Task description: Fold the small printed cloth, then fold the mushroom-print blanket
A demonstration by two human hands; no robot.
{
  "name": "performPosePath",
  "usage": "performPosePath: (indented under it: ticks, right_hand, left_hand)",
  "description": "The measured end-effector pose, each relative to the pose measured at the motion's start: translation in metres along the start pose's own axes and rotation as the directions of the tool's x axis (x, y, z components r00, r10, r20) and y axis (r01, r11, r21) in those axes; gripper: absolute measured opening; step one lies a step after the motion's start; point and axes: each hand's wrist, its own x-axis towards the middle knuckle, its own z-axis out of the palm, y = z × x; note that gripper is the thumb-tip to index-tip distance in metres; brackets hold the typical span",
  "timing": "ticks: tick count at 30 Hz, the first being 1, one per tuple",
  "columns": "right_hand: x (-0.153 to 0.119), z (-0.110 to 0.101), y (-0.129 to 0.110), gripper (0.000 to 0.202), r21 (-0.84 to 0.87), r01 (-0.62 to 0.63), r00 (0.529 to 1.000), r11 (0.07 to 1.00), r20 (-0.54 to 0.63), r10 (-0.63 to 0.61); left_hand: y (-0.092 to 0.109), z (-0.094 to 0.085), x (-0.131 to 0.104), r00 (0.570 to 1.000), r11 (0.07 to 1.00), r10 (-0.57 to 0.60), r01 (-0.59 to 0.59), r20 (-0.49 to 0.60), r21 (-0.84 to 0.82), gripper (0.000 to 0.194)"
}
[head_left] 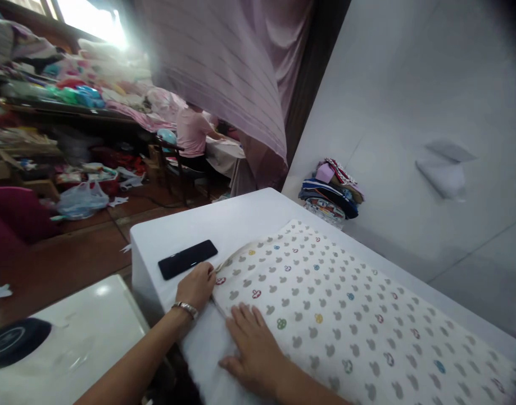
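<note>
A long piece of white fabric (300,298), printed with grey mouse-head shapes and a few coloured ones, lies spread over the white table (249,208). My left hand (198,285), with a bracelet on its wrist, pinches the fabric's near left corner and raises that edge slightly. Flat on the fabric near its lower left edge rests my right hand (253,349), fingers spread. A black phone (188,259) lies on the table just beyond my left hand.
Folded clothes (331,191) are stacked against the wall at the table's far side. A white machine-like surface (72,343) stands at lower left. A person in a pink shirt (193,132) sits at another table behind a hanging pink curtain (224,67).
</note>
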Motion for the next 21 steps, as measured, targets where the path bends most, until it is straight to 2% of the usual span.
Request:
performPosePath:
  ticks: [3,6,9,11,13,16,19,21]
  right_hand:
    - [0.001,-0.006,-0.008,0.064,0.042,0.055,0.998,0.998,0.033,-0.056]
    - [0.000,-0.007,-0.005,0.066,0.113,0.069,0.997,0.991,0.024,-0.072]
    - [0.000,-0.009,0.017,0.061,0.191,0.034,0.996,0.981,-0.086,-0.018]
    - [0.005,-0.018,0.041,0.050,0.252,-0.044,0.971,0.967,-0.218,0.101]
    - [0.015,-0.036,0.070,0.036,0.350,-0.153,0.910,0.924,-0.315,0.271]
    - [0.039,-0.071,0.120,0.026,0.466,-0.284,0.829,0.838,-0.321,0.459]
    - [0.067,-0.105,0.172,0.022,0.546,-0.465,0.684,0.697,-0.278,0.674]
    - [0.089,-0.122,0.203,0.022,0.537,-0.560,0.599,0.631,-0.264,0.756]
  left_hand:
    - [0.002,-0.001,0.002,0.999,0.999,-0.044,0.044,0.021,0.007,0.020]
    - [0.001,0.002,0.004,0.999,0.998,-0.023,0.021,0.047,0.054,0.019]
    - [0.000,0.008,0.003,0.998,0.995,0.046,-0.049,0.039,0.084,0.019]
    - [0.000,0.010,0.003,0.997,0.995,0.064,-0.068,0.045,0.077,0.019]
    - [0.001,0.011,0.002,0.997,0.997,0.059,-0.062,0.053,0.054,0.019]
    - [0.003,0.011,0.002,0.997,0.999,0.053,-0.053,0.053,-0.011,0.021]
    - [0.003,0.010,0.000,0.996,0.992,0.072,-0.066,0.050,-0.108,0.023]
    - [0.002,0.011,-0.002,0.993,0.979,0.104,-0.093,0.052,-0.179,0.022]
